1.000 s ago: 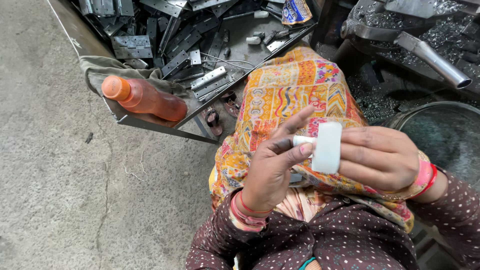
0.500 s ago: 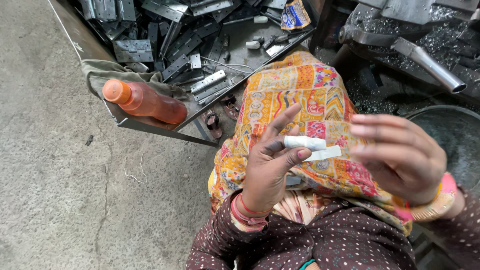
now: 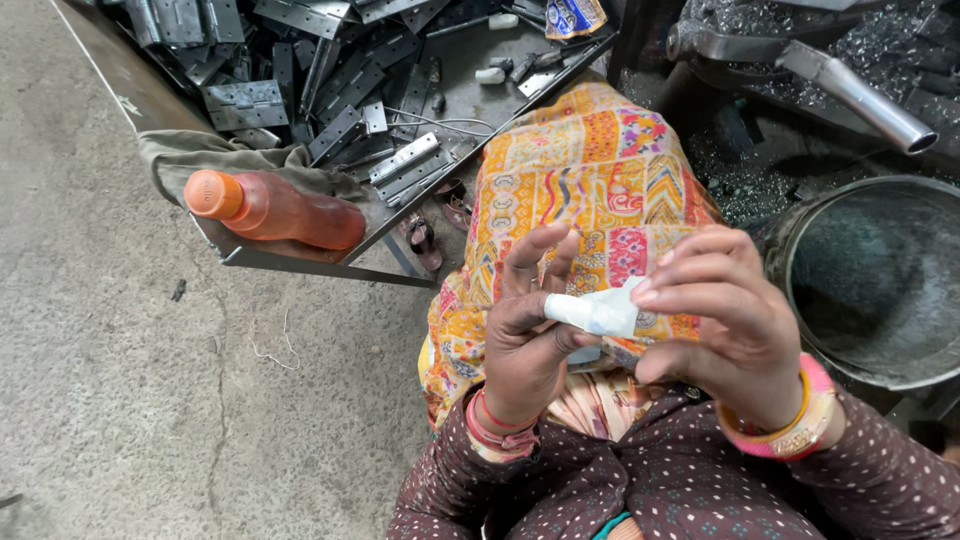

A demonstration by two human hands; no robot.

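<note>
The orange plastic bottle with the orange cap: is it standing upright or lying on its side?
Lying on its side. The orange plastic bottle rests lengthwise on the grey metal tray, its cap pointing left.

A crumpled blue-and-yellow printed packet (image 3: pixel 573 15) lay at the 12 o'clock edge, on the metal tray (image 3: pixel 455 85) among scrap parts.

Soft, even daylight fills the frame, brightest on the grey concrete floor (image 3: pixel 110 380) at left. The upper right is dim, and the metal pipe (image 3: pixel 855 95) there catches a pale sheen. Shadows are faint (no hard edges anywhere). Focus is sharp in the centre, with slight wide-angle stretching at the corners
</note>
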